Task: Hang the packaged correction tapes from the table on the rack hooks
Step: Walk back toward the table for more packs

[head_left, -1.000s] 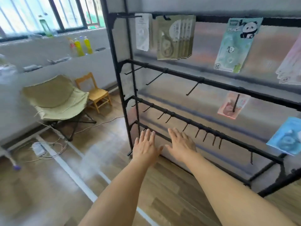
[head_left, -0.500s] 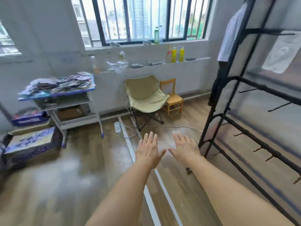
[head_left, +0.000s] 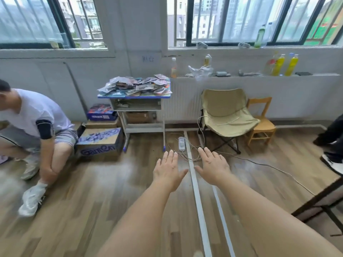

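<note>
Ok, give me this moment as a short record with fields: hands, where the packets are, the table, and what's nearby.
left hand: open, fingers straight, holds nothing
right hand: open, fingers straight, holds nothing
packaged correction tapes: loose heap on the table top
table: blue-edged, against the far wall, beyond both hands
nearby: folding chair right of the table, cardboard box on the floor to its left
progress: no packet picked up yet

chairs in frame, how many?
2. A folding fabric chair stands by the radiator, right of the table; a small wooden chair sits just right of it. None seem hidden.
</note>
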The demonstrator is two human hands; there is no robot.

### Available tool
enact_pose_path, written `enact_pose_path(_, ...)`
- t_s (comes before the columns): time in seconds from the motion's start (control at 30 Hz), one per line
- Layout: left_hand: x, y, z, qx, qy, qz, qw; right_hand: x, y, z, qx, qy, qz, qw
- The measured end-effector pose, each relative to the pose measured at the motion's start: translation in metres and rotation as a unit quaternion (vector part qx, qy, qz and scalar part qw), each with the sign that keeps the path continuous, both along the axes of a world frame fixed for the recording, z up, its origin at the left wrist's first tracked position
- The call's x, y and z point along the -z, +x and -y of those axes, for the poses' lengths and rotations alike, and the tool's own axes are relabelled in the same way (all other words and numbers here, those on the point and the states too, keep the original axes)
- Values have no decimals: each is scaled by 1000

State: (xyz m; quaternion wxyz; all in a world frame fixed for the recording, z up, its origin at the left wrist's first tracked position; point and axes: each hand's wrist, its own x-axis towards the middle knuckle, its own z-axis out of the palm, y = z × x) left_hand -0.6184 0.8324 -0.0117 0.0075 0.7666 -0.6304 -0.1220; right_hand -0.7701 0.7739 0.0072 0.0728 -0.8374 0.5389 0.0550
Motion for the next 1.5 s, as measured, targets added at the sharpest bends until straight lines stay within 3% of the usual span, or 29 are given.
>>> enact_pose_path(0.73, -2, 219, 304, -137, 9, -2, 991, 2, 230, 352, -115, -12, 10, 993)
enact_pose_path(1.17, -5, 418, 477, -127, -3, -34, 991, -3, 404, 519, -61, -26, 10, 998)
enact_pose_path(1.5, 15, 478, 600, -85, 41, -32, 995, 17, 458, 641, -29, 5, -2, 1000)
